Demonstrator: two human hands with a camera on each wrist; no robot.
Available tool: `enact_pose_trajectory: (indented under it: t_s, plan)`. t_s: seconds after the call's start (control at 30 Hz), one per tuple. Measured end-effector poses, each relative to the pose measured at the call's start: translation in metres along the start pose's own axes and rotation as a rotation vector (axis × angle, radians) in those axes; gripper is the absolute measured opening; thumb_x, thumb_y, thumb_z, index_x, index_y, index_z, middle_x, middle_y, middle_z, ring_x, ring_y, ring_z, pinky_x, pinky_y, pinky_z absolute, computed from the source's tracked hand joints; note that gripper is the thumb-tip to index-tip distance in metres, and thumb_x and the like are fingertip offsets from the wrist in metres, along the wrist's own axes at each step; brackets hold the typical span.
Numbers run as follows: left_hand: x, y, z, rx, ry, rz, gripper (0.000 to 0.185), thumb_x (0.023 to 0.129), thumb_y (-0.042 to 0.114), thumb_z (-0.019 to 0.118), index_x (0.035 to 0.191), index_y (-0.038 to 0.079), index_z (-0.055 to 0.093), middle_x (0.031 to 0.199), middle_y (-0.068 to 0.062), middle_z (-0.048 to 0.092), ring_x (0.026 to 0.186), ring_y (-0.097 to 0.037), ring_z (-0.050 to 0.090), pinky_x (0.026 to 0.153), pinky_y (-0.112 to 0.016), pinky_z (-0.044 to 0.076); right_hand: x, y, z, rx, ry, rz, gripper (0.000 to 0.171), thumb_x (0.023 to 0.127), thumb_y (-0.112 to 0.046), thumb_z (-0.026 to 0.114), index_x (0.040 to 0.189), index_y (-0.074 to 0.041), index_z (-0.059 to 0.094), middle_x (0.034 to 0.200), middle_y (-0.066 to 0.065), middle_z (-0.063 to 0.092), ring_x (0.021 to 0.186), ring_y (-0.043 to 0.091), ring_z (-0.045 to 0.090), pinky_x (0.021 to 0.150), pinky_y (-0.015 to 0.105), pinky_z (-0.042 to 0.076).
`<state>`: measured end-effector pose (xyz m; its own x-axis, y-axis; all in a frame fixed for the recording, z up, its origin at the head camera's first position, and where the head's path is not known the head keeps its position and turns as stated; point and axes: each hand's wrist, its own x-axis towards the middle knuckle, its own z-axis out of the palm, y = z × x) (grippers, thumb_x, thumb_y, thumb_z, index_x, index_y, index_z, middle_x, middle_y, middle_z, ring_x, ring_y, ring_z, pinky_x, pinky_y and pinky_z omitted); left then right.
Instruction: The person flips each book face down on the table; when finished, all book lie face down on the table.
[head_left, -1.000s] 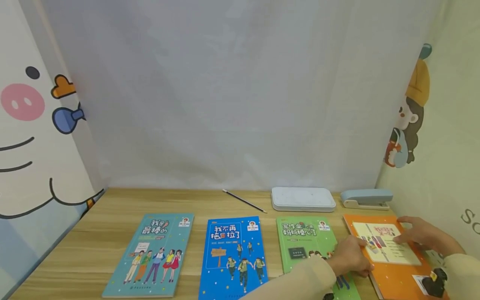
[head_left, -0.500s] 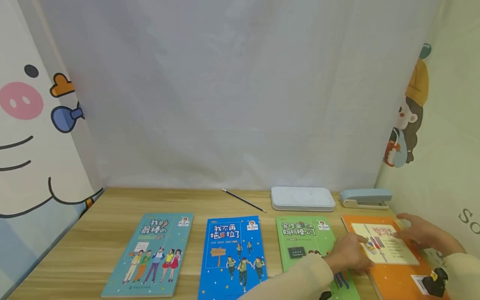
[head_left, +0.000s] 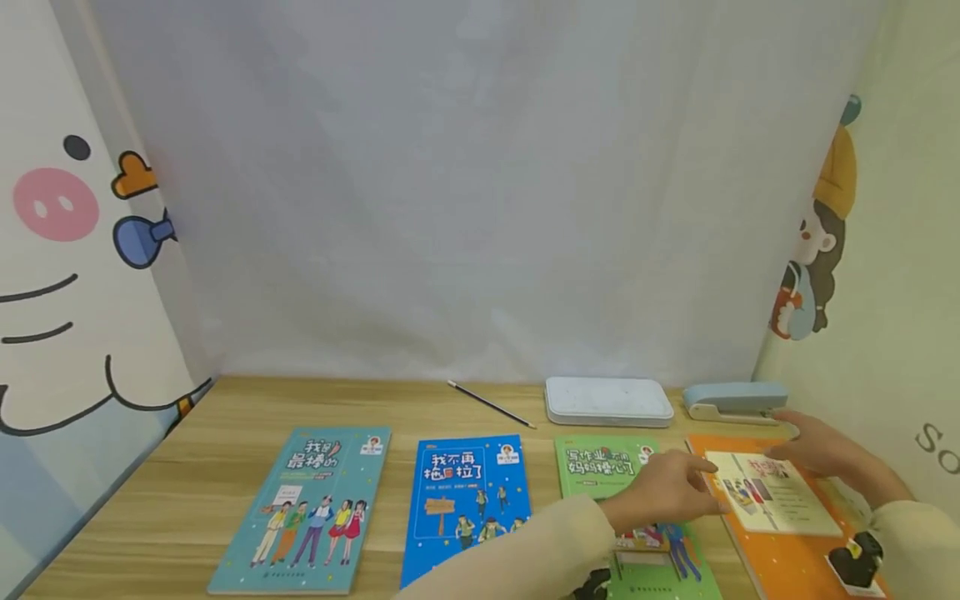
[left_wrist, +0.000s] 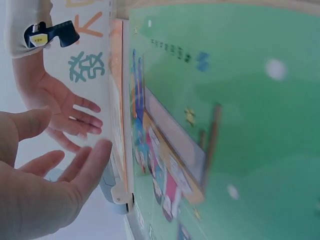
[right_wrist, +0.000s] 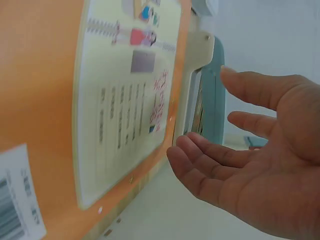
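1. Two hands work at the right end of the wooden desk [head_left: 225,467] in the head view. A second ago the left hand [head_left: 663,492] lay flat across the seam between the green book [head_left: 600,467] and the orange book [head_left: 787,550]; now it is raised over the green cover, fingers straight and gripping nothing. The right hand [head_left: 817,450] has drawn back toward the top right corner of the orange book, near the blue stapler [head_left: 735,400], fingers loosely spread and likewise holding nothing. By my reading, both hands have let go of the orange book, which lies flat at the desk's right edge, just beside the green one.

2. Four covers carry Chinese titles: the teal book [head_left: 307,508] reads roughly "我是最棒的", the blue book [head_left: 465,500] "我不再拖拉了"; the green title is partly hidden by the left hand. A white case [head_left: 607,400] and a pencil [head_left: 491,404] lie behind them.

3. Left wrist view: the left hand [left_wrist: 45,185] hovers with relaxed fingers off the green book [left_wrist: 240,110]; the right hand [left_wrist: 62,107] shows beyond, palm bare. Print on the cover is too blurred to read.

4. Right wrist view: the right hand [right_wrist: 250,165] is cupped and empty beside the orange book [right_wrist: 40,75]. Its cream panel [right_wrist: 125,100] bears small, unreadable lines and red characters; a barcode [right_wrist: 17,210] sits at the corner. The stapler [right_wrist: 207,90] stands just past the edge.
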<state>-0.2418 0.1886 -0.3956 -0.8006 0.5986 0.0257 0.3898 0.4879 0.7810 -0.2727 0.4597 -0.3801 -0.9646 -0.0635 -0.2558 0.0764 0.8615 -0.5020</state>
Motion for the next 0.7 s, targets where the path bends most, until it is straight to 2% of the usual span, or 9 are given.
enact_pose_trajectory:
  t_s: [0.1, 0.2, 0.3, 0.4, 0.43, 0.5, 0.53, 0.6, 0.7]
  plan:
    - [-0.007, -0.007, -0.008, -0.056, -0.010, -0.017, 0.040, 0.090, 0.027, 0.074, 0.129, 0.021, 0.068, 0.113, 0.004, 0.075, 0.094, -0.003, 0.068, 0.072, -0.016, 0.053, 0.004, -0.009, 0.003, 0.016, 0.004, -0.063, 0.078, 0.099, -0.022, 0.062, 0.141, 0.025, 0.016, 0.130, 0.054, 0.039, 0.112, 0.061, 0.054, 0.084, 0.059, 0.057]
    - [-0.014, -0.012, -0.017, -0.040, -0.024, -0.005, 0.038, 0.094, 0.031, 0.069, 0.131, 0.021, 0.067, 0.123, 0.003, 0.072, 0.104, -0.007, 0.067, 0.079, -0.020, 0.055, 0.005, -0.019, 0.007, 0.054, 0.010, -0.116, 0.076, 0.099, -0.018, 0.063, 0.140, 0.026, 0.017, 0.121, 0.052, 0.048, 0.106, 0.056, 0.060, 0.081, 0.057, 0.058]
    - [-0.021, -0.015, -0.026, 0.022, -0.043, 0.020, 0.039, 0.097, 0.034, 0.064, 0.134, 0.022, 0.065, 0.095, -0.002, 0.077, 0.075, -0.011, 0.067, 0.083, -0.019, 0.052, 0.004, -0.032, 0.013, 0.072, 0.025, -0.168, 0.073, 0.098, -0.017, 0.064, 0.141, 0.024, 0.020, 0.120, 0.050, 0.051, 0.103, 0.053, 0.062, 0.078, 0.054, 0.059]
    - [-0.027, -0.018, -0.035, 0.102, -0.058, 0.055, 0.042, 0.099, 0.037, 0.062, 0.138, 0.022, 0.061, 0.082, 0.000, 0.076, 0.070, -0.010, 0.066, 0.092, -0.020, 0.050, 0.002, -0.044, 0.019, 0.065, 0.046, -0.189, 0.072, 0.098, -0.019, 0.064, 0.143, 0.020, 0.024, 0.123, 0.050, 0.050, 0.105, 0.053, 0.062, 0.077, 0.051, 0.060]
    - [-0.029, -0.020, -0.037, 0.132, -0.066, 0.069, 0.042, 0.099, 0.037, 0.061, 0.139, 0.022, 0.060, 0.084, 0.001, 0.077, 0.074, -0.009, 0.068, 0.096, -0.021, 0.050, 0.002, -0.048, 0.021, 0.064, 0.047, -0.195, 0.072, 0.098, -0.020, 0.064, 0.144, 0.019, 0.025, 0.125, 0.051, 0.049, 0.107, 0.055, 0.061, 0.077, 0.051, 0.060]
    - [-0.033, -0.024, -0.041, 0.217, -0.075, 0.114, 0.042, 0.100, 0.038, 0.059, 0.139, 0.022, 0.060, 0.110, 0.003, 0.076, 0.104, -0.006, 0.068, 0.104, -0.024, 0.047, 0.002, -0.056, 0.025, 0.071, 0.043, -0.196, 0.071, 0.098, -0.021, 0.064, 0.145, 0.017, 0.025, 0.127, 0.050, 0.048, 0.108, 0.055, 0.061, 0.079, 0.051, 0.060]
    - [-0.034, -0.027, -0.042, 0.265, -0.082, 0.139, 0.042, 0.100, 0.038, 0.058, 0.139, 0.021, 0.060, 0.125, 0.004, 0.071, 0.120, -0.007, 0.063, 0.108, -0.026, 0.046, 0.002, -0.059, 0.027, 0.081, 0.035, -0.202, 0.071, 0.099, -0.021, 0.063, 0.146, 0.017, 0.025, 0.127, 0.050, 0.048, 0.110, 0.055, 0.060, 0.080, 0.052, 0.060]
    - [-0.038, -0.032, -0.045, 0.339, -0.105, 0.178, 0.042, 0.101, 0.039, 0.056, 0.139, 0.020, 0.061, 0.144, 0.001, 0.058, 0.135, -0.011, 0.052, 0.112, -0.029, 0.043, 0.003, -0.064, 0.030, 0.102, 0.020, -0.217, 0.069, 0.099, -0.018, 0.062, 0.146, 0.016, 0.025, 0.126, 0.048, 0.048, 0.109, 0.054, 0.060, 0.081, 0.053, 0.059]
    - [-0.044, -0.042, -0.047, 0.410, -0.131, 0.235, 0.042, 0.102, 0.039, 0.054, 0.139, 0.019, 0.061, 0.141, -0.004, 0.061, 0.142, -0.016, 0.045, 0.116, -0.033, 0.039, 0.005, -0.070, 0.036, 0.128, 0.009, -0.249, 0.067, 0.099, -0.015, 0.062, 0.145, 0.017, 0.025, 0.119, 0.043, 0.054, 0.103, 0.046, 0.064, 0.079, 0.052, 0.059]
